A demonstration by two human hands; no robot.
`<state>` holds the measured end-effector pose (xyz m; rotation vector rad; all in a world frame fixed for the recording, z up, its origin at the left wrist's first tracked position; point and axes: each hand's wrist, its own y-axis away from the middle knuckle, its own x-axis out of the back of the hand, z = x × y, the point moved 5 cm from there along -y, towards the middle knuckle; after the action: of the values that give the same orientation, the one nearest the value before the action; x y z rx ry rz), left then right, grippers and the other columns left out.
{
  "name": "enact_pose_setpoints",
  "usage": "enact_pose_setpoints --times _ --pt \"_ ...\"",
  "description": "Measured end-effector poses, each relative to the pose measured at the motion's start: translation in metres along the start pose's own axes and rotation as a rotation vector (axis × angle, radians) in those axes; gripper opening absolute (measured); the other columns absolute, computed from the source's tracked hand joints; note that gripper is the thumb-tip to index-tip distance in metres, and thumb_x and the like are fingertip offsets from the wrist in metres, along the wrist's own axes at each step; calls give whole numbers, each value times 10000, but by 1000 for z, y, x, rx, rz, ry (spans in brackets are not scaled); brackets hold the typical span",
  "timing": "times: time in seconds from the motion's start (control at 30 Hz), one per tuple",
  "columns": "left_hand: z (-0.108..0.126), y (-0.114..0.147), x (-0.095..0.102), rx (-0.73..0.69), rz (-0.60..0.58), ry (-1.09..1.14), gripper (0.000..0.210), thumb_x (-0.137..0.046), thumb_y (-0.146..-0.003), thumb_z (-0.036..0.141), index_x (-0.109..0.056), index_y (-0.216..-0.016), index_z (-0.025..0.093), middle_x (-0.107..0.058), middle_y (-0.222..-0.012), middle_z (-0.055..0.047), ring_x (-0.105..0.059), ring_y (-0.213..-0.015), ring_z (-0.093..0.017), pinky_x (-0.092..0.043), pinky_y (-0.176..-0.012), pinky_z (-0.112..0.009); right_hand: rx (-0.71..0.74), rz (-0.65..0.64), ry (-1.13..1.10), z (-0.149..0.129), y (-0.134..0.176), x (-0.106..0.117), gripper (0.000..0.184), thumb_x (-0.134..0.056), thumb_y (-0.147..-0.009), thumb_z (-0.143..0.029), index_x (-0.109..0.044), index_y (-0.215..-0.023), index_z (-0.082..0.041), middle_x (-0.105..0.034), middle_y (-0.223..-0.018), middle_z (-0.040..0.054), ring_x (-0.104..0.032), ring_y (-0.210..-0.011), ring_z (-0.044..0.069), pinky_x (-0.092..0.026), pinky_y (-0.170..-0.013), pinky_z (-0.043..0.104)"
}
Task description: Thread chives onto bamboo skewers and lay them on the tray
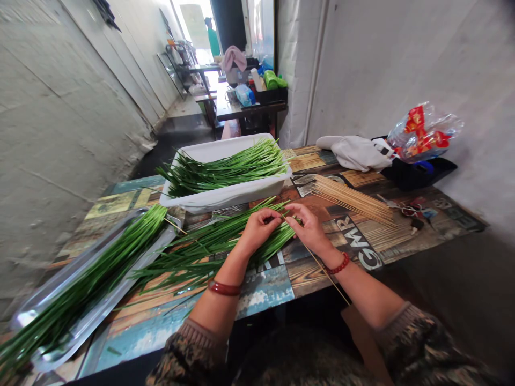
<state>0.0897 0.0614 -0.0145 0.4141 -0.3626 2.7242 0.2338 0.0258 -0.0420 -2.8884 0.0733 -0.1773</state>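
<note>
My right hand is closed on a thin bamboo skewer, which slants down past the table edge towards me. Close beside it, my left hand is pinched at the skewer's upper end; what lies between its fingertips is too small to make out. Beneath and behind both hands spreads a loose pile of long green garlic chives, pale stem ends to the right. Left of it, a metal tray bears a bunch of chives, with a skewer end sticking out near their stems.
A white plastic tub of chives stands behind the pile. Several bamboo skewers lie to the right, near scissors and keys. Further back are a pale cap and a clear plastic bag. A person stands in the distant doorway.
</note>
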Motion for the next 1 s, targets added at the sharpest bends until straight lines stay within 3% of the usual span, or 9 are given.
enact_pose_setpoints --times 0.17,0.3,0.4,0.53,0.67,0.83,1.0 --pt "0 2 -3 24 -55 51 151 -659 -754 273 -672 -743 124 -649 -743 -38 -563 -715 -138 -437 -699 -246 9 4 -11 0 0 0 252 -573 -847 -331 -536 -1065 -210 -604 -928 38 -574 -634 118 -484 -394 178" --pt "3 4 -7 33 -173 63 191 -626 -787 310 -667 -787 123 -648 -763 -33 -552 -722 -136 -436 -702 -241 24 18 -1 -2 0 1 251 -580 -838 -377 -546 -1023 -210 -606 -1011 63 -604 -739 151 -489 -418 186" --pt "8 5 -8 24 -259 50 253 -592 -822 360 -672 -839 120 -644 -778 -35 -541 -710 -133 -431 -669 -231 1 -6 -8 -5 1 2 324 -538 -868 -440 -557 -1104 -218 -614 -894 45 -582 -644 141 -491 -426 212" --pt "11 7 -10 14 -365 19 287 -570 -839 380 -677 -811 116 -624 -740 -27 -517 -665 -124 -418 -615 -223 -31 -20 -23 -10 4 5 432 -372 -940 -519 -579 -1164 -212 -517 -634 -8 -506 -461 118 -457 -421 245" --pt "5 3 -2 57 -254 5 270 -590 -815 361 -659 -752 107 -593 -668 -7 -485 -610 -106 -394 -575 -212 -64 -4 -90 -5 4 7 506 -317 -939 -577 -584 -1124 -190 -583 -668 17 -557 -461 127 -394 -390 241" --pt "1 -1 15 65 -38 -39 235 -599 -795 338 -643 -738 114 -576 -636 7 -468 -593 -99 -377 -553 -201 -84 -57 -25 -1 2 6 488 -341 -929 -573 -593 -822 -169 -598 -621 12 -534 -458 101 -394 -431 213" --pt "3 0 15 78 -75 -31 256 -597 -796 361 -659 -776 114 -614 -691 -18 -501 -629 -113 -399 -572 -205 30 -160 249 -10 3 -2 328 -497 -892 -410 -604 -689 -176 -566 -538 -15 -478 -450 93 -369 -467 213"
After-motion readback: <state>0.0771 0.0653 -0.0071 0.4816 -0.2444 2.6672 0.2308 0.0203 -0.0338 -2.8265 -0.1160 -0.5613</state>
